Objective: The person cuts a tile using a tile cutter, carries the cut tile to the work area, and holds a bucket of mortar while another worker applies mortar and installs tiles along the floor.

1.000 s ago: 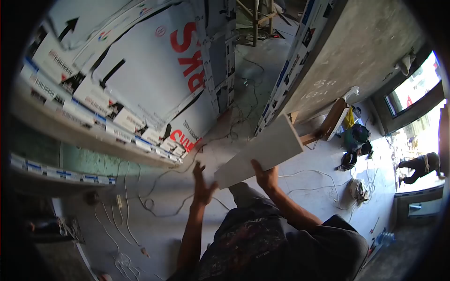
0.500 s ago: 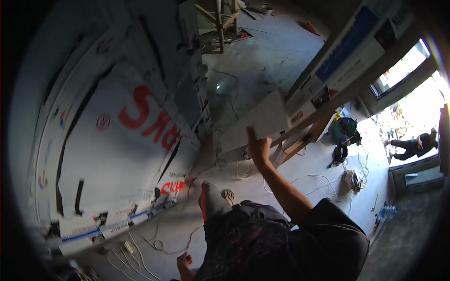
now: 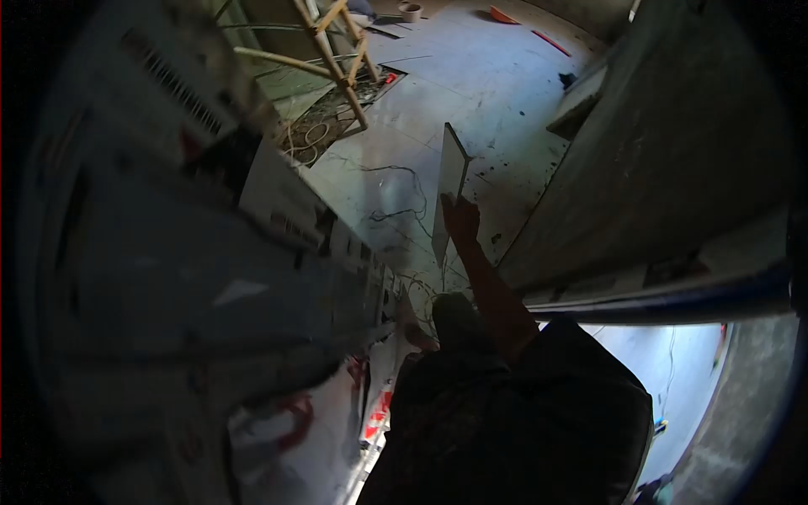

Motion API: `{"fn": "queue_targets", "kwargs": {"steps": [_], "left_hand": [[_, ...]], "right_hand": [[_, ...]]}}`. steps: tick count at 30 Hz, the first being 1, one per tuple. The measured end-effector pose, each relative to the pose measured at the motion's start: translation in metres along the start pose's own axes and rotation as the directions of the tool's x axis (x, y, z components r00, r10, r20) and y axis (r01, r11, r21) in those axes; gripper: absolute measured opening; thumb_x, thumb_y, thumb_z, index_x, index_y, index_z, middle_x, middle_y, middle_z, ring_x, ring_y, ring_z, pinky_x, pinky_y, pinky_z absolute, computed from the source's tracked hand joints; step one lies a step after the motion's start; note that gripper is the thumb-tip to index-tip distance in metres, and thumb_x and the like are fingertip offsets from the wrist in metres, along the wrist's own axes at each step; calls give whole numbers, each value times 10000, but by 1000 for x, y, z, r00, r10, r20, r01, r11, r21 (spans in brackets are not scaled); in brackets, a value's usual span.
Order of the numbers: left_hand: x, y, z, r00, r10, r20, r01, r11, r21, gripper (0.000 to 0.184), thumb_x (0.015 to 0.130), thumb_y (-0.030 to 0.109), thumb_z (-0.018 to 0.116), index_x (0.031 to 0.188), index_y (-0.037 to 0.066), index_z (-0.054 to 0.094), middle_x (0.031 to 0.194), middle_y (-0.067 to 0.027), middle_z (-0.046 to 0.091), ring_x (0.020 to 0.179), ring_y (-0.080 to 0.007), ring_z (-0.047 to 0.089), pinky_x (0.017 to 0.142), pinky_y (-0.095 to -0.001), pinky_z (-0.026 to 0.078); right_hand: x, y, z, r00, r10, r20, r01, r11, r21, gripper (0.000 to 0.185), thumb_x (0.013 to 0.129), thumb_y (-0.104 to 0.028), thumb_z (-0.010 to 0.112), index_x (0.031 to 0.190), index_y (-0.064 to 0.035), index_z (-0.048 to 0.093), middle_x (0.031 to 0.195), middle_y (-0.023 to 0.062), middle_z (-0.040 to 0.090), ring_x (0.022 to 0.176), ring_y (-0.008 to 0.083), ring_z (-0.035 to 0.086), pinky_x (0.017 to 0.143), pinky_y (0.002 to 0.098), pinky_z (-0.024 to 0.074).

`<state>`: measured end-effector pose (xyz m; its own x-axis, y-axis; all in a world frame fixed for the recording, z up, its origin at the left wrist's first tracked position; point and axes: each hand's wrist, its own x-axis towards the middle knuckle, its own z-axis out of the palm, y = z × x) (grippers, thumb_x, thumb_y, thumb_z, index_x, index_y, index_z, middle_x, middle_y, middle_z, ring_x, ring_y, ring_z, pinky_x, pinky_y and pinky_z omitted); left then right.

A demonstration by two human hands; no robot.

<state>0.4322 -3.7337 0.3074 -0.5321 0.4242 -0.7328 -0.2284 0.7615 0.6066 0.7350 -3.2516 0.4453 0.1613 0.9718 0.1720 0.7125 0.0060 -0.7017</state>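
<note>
My right hand (image 3: 460, 220) is closed around the edge of a thin, pale rectangular panel (image 3: 451, 172). Seen almost edge-on, the panel stands steeply tilted in front of me, above the floor. The thumb lies on its left side; some of the other fingers are hidden. My left hand is out of view. Below the panel, my foot (image 3: 417, 337) shows beside the wrapped stack on the left.
Large wrapped, printed sheets (image 3: 295, 295) rise close on my left. A tall grey surface (image 3: 665, 168) borders the right. Ahead are a wooden trestle-like frame (image 3: 341, 76), cables (image 3: 408, 172) across the floor, a bucket (image 3: 410, 12), an orange object (image 3: 503, 15) and a red bar (image 3: 551, 42).
I have moved forward into the darker passage between the stacks. The panel has turned from showing its broad face to nearly edge-on, still in my right hand. My left hand has left the view.
</note>
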Motion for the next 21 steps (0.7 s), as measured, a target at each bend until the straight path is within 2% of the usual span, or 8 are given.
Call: {"fn": "queue_targets", "kwargs": {"steps": [4,6,11,13,16,18,19,21], "left_hand": [[93,139,16,990,125,61,-129,989,76,234,804,308,488,757,81,515,565,-31,422,474,-142,414,453,-312,371],[126,199,42,978,173,120,-186,976,112,240,805,315,484,760,82,516,570,-31,425,477,-142,416,453,-311,371],[164,278,128,952,170,253,-213,966,149,256,808,332,473,767,82,517,582,-32,432,483,-144,421,451,-309,371],[174,285,163,955,121,271,-166,975,150,263,809,338,469,770,83,518,587,-32,434,485,-144,423,451,-309,371],[186,282,206,976,-12,216,-19,990,137,273,810,348,463,774,83,519,595,-33,438,488,-145,426,450,-308,371],[174,270,227,980,-146,132,132,985,108,280,811,355,459,777,84,519,600,-33,441,491,-146,428,449,-307,371],[162,268,237,974,-207,88,199,976,93,283,812,358,456,778,84,520,602,-33,442,492,-146,429,449,-306,371],[136,279,261,954,-300,26,297,952,75,290,813,365,452,781,84,520,607,-34,445,494,-147,431,448,-306,371]], "right_hand": [[67,5,14,996,71,-46,-71,997,0,478,773,-409,503,795,60,596,667,212,583,632,354,579,619,408,460],[97,17,33,990,39,-133,-22,992,127,486,771,-402,518,807,77,593,662,221,582,623,351,582,598,399,461],[180,39,60,987,91,-135,-75,990,120,453,768,-376,541,767,73,600,650,202,591,618,333,587,572,385,459],[224,60,76,989,94,-115,-78,988,133,439,770,-366,544,753,69,604,648,195,593,616,324,589,568,381,460],[285,99,105,968,117,-220,-99,991,90,431,773,-359,552,730,65,609,649,170,603,611,299,595,544,367,455],[334,114,107,906,412,95,-420,901,108,458,794,-383,512,837,64,604,759,196,611,664,306,597,605,388,458],[351,128,113,899,415,142,-428,901,73,458,794,-383,512,837,64,604,759,196,611,664,306,597,605,388,458],[381,158,122,963,261,-61,-239,939,246,430,792,-355,531,840,65,605,776,196,611,676,277,602,597,378,460]]}}
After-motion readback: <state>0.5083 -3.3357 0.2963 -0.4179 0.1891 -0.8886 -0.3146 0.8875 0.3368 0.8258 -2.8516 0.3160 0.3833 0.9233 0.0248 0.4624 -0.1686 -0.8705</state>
